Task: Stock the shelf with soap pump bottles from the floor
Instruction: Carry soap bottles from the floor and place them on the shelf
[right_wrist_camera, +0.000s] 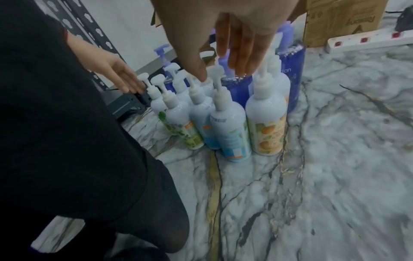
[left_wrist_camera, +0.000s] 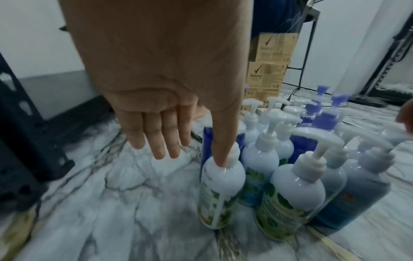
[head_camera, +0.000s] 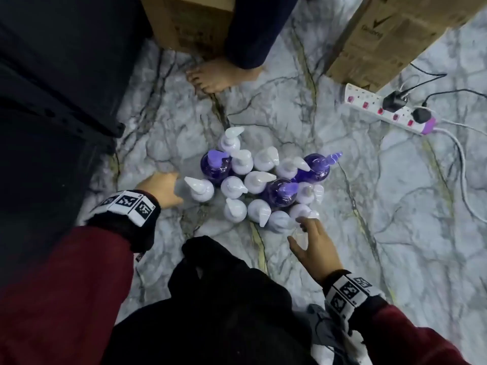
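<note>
Several white pump bottles [head_camera: 259,209] and three purple ones [head_camera: 280,193] stand packed together on the marble floor [head_camera: 369,259]. My left hand [head_camera: 176,191] reaches the leftmost white bottle [head_camera: 201,189]. In the left wrist view the fingers [left_wrist_camera: 165,141] are straight and the thumb tip touches the shoulder of that green-labelled bottle [left_wrist_camera: 221,178]. My right hand [head_camera: 303,233] hovers with spread fingers over the nearest bottles. In the right wrist view the right hand [right_wrist_camera: 221,70] hangs just above the pump heads, holding nothing. A dark metal shelf rack [head_camera: 52,101] stands at the left.
Cardboard boxes stand behind the bottles [head_camera: 189,22] and at the back right [head_camera: 390,35]. A white power strip [head_camera: 390,111] with plugs and cables lies on the floor at the right. Another person's bare foot [head_camera: 218,77] is beyond the bottles. My dark-clothed knee [head_camera: 224,299] is below.
</note>
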`<state>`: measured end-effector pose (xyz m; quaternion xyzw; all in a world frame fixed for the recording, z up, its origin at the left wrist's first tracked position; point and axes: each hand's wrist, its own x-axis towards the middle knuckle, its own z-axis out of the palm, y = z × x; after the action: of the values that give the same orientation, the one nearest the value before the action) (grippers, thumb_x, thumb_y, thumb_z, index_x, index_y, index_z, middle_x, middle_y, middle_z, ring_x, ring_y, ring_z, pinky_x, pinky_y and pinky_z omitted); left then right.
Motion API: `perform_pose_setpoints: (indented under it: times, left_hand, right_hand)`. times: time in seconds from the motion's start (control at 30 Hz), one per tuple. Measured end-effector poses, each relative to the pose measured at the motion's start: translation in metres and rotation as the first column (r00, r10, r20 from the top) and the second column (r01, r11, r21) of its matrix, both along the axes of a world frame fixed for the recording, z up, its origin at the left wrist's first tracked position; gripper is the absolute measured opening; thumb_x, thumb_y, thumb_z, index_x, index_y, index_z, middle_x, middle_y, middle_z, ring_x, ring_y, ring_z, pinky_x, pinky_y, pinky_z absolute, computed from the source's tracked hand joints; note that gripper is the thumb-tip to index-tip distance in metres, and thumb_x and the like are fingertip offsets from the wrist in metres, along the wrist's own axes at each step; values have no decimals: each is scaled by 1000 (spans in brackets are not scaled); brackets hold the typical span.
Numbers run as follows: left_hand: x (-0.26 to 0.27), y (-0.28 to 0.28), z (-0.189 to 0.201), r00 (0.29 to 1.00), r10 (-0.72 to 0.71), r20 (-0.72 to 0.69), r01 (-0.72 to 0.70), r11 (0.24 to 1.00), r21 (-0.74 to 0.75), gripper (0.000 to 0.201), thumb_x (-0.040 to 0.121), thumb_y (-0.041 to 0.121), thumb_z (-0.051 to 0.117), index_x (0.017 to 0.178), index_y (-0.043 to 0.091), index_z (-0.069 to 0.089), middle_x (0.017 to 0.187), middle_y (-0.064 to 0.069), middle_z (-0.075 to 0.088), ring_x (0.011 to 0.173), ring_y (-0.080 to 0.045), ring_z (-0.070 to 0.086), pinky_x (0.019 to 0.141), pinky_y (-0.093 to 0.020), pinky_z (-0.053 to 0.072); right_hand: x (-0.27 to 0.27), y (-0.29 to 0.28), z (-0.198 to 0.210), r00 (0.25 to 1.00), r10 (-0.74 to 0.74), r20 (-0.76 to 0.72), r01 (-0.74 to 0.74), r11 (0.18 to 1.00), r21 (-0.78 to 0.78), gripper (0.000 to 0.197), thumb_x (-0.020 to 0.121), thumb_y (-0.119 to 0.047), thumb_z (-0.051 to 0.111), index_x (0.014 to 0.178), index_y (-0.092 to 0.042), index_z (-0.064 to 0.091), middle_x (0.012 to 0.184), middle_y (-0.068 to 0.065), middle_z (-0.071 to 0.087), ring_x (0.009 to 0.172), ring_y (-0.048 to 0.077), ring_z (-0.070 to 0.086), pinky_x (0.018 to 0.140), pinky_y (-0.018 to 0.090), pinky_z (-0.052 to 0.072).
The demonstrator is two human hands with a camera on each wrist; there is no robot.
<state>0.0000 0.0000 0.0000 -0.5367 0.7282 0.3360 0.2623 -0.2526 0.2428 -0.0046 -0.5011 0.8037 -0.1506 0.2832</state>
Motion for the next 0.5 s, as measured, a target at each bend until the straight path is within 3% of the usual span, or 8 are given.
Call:
perform_pose_setpoints:
  times: [0.07, 0.1, 0.23, 0.33, 0.4, 0.43, 0.5]
  left_hand:
    - [-5, 0, -10, 998, 42, -53, -41, 999, 22, 89, 50, 56, 58, 127, 13, 52, 124, -16, 59, 112, -33, 56, 95, -45, 45]
    - [-7, 3, -16, 994, 68, -83, -66, 997, 36, 87, 50, 57, 57, 125, 14, 54, 122, -15, 60, 111, -33, 57, 95, -44, 45]
    - [-11, 13, -48, 984, 128, -120, -125, 992, 36, 43, 76, 26, 69, 117, 19, 59, 115, -11, 65, 106, -29, 60, 76, -25, 40]
    - [-7, 18, -75, 961, 203, -189, -196, 979, 52, 54, 76, 16, 70, 127, 19, 54, 117, -7, 63, 110, -24, 58, 76, -22, 35]
    - [-6, 21, -87, 937, 255, -240, -247, 967, 64, 63, 72, 17, 74, 130, 25, 51, 118, -1, 63, 110, -21, 58, 79, -22, 36]
    - [-6, 21, -94, 920, 277, -276, -270, 961, 66, 65, 69, 17, 76, 129, 27, 52, 117, 1, 63, 108, -20, 59, 79, -22, 38]
    - [-4, 23, -103, 888, 331, -320, -322, 943, 81, 67, 64, 17, 80, 126, 27, 55, 113, 1, 66, 101, -18, 60, 81, -25, 42]
  right_hand:
    - [-6, 3, -12, 997, -74, -15, 72, 994, -76, 45, 74, -2, 73, 114, 2, 53, 106, 14, 51, 91, 32, 56, 79, 40, 50]
    - [-9, 7, -17, 992, -127, 2, 127, 989, -73, 46, 74, 2, 72, 115, 2, 51, 106, 12, 47, 91, 30, 54, 81, 40, 49]
    - [-20, 8, -35, 960, -265, 95, 274, 957, -95, 52, 77, 2, 68, 121, 2, 42, 112, -2, 40, 94, 14, 45, 87, 31, 42]
    - [-23, -2, -45, 884, -420, 208, 429, 903, -2, 54, 79, -3, 70, 123, -6, 39, 106, -21, 42, 90, 2, 49, 87, 25, 42]
    - [-24, -7, -52, 825, -510, 242, 509, 858, 75, 56, 77, -15, 73, 121, -13, 39, 104, -19, 50, 93, 11, 55, 86, 32, 45]
    - [-25, -8, -56, 820, -522, 234, 514, 852, 100, 60, 72, -29, 73, 121, -15, 41, 104, -14, 55, 94, 16, 57, 82, 33, 45]
    - [-28, -12, -63, 825, -522, 217, 497, 853, 162, 80, 56, -55, 64, 124, -18, 43, 110, -5, 60, 96, 19, 57, 78, 28, 40]
